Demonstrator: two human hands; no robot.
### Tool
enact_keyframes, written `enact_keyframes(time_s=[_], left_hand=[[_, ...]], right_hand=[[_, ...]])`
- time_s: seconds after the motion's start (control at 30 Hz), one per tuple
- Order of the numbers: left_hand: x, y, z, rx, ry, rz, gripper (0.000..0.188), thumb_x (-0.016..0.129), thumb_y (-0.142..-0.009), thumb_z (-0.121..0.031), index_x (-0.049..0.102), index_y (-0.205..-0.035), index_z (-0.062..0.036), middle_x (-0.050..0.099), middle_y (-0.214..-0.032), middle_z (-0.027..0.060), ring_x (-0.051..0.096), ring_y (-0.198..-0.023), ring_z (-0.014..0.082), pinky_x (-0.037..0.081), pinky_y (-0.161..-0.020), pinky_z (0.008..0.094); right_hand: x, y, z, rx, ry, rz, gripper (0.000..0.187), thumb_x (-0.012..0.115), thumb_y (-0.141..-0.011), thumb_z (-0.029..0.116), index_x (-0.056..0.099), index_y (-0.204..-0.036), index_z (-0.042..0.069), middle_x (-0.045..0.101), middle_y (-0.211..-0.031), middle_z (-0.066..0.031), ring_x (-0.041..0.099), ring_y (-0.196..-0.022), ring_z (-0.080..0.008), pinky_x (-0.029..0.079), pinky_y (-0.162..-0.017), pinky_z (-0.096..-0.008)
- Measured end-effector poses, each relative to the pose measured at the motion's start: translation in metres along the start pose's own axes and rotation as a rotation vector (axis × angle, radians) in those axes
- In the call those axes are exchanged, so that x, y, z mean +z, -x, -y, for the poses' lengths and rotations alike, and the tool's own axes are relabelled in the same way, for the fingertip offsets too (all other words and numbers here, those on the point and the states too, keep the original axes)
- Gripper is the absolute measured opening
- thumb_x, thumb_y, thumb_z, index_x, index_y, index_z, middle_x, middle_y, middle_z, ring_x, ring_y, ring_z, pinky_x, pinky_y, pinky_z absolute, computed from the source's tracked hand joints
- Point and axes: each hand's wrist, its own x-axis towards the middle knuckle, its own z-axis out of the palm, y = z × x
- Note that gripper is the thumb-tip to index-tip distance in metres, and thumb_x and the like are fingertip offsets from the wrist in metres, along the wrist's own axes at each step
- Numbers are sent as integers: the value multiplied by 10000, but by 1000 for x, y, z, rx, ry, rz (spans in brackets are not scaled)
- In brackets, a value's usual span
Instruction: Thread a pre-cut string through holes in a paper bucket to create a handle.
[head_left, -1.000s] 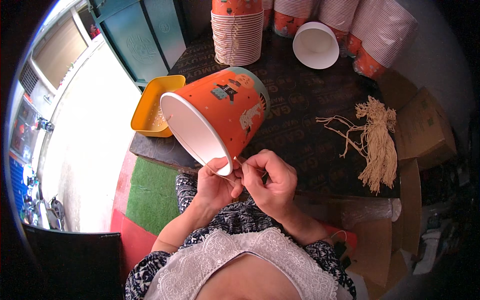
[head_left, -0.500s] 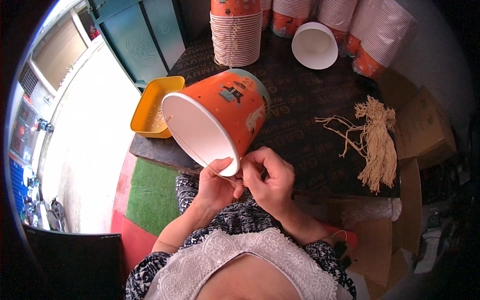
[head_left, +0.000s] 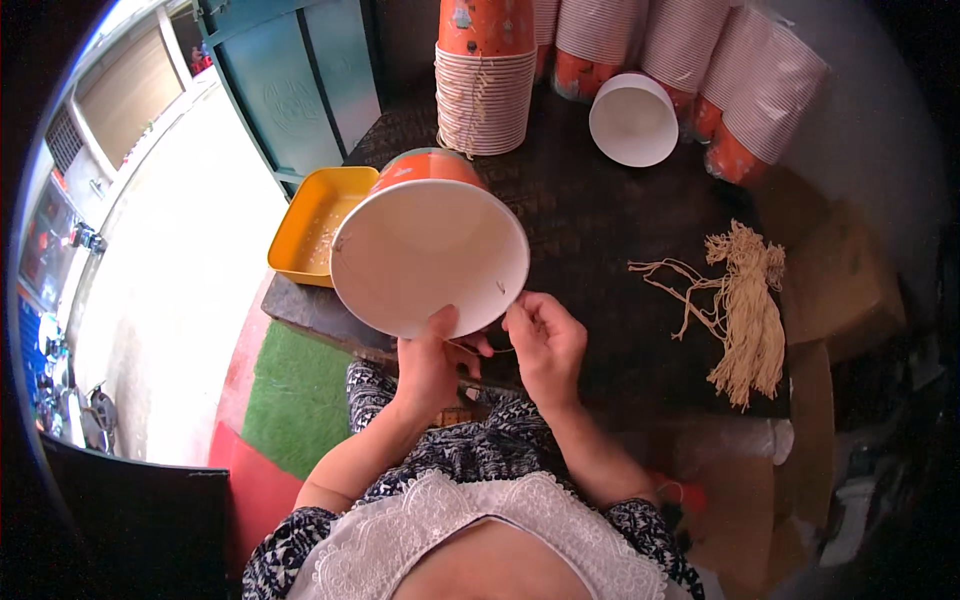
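A large orange paper bucket (head_left: 420, 250) is tipped so its white inside faces me. My left hand (head_left: 428, 372) grips its lower rim, with the thumb inside and the fingers outside underneath. At the lower right of the rim, my right hand (head_left: 547, 350) is closed in a pinch on a thin tan string (head_left: 488, 349). Part of the string runs below the rim towards the left fingers. A small bit of string pokes through the wall inside, near the right hand. Another spot of string shows at the left side of the rim.
The dark table bears a yellow tray (head_left: 290, 232) with small bits in it, a tall stack of buckets (head_left: 485, 100) and a bunch of tan strings (head_left: 748, 320). One bucket (head_left: 634, 120) lies tipped before wrapped stacks (head_left: 685, 45). Cardboard boxes (head_left: 835, 280) stand right.
The bucket has turned so its opening faces me more squarely. My right hand has moved slightly right, away from the left fingers, along the rim. My left hand keeps its grip.
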Motion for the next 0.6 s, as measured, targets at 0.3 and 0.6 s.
enact_keyframes(time_s=[0.3,0.6], left_hand=[[1,-44,-21,-117,-42,152,382,507,-892,-337,519,-1031,19,606,-775,132,615,-565,215,460,-406,275],[18,-36,-9,-227,-139,243,296,552,-912,-302,587,-785,-36,643,-785,122,643,-644,199,498,-450,273]], right_hand=[[-3,-60,-15,191,97,-9,269,603,-835,161,548,-666,-41,529,-554,-49,444,-520,-86,366,-465,-301],[-15,-90,-47,284,65,-52,278,593,-825,129,520,-604,-24,516,-520,-41,447,-470,-95,354,-439,-307]])
